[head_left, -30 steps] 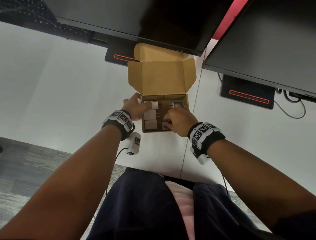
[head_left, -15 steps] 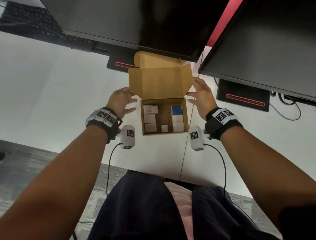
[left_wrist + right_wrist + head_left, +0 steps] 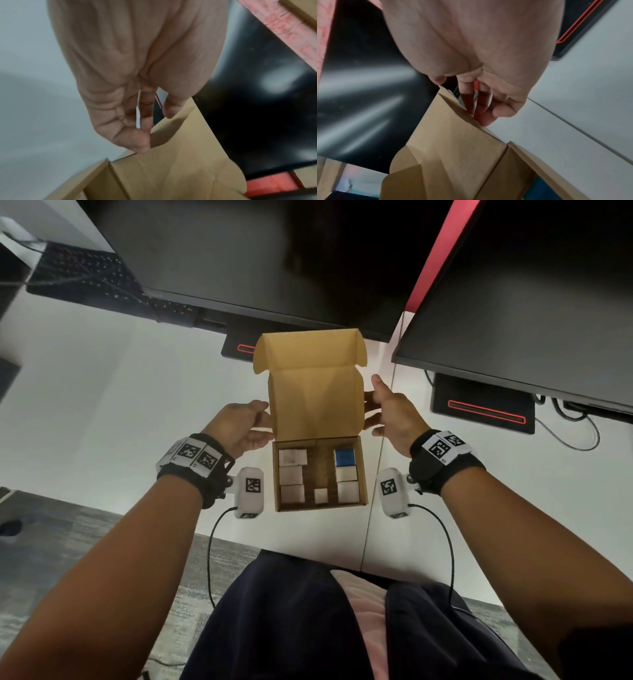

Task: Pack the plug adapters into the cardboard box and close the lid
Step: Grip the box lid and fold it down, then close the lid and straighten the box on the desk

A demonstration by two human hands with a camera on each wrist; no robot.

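The left hand (image 3: 241,426) is seen at the left edge of the raised lid (image 3: 317,402), fingers curled onto its left side flap, thumb on the front face in the left wrist view; the flap is judged pinched, though blur leaves the grip loose-looking. The lid stands between both hands, hinged at the far edge of the cardboard box (image 3: 320,506), its long axis running left to right, tuck flap on top tipped toward the monitors. The closing move is judged to turn on this: the lid must be swung toward the person and down, both hands equally near, one per side. Below the lid, plug adapters (image 3: 292,474) are packed in the divided compartments: three white ones at left, a small one at centre front, a blue one (image 3: 345,457) and two white at right. The right hand (image 3: 392,414) is placed at the right flap, fingers curled behind it, thumb up. The box sits on a white bench (image 3: 137,412); two dark monitors (image 3: 274,261) overhang close behind, a keyboard far left.
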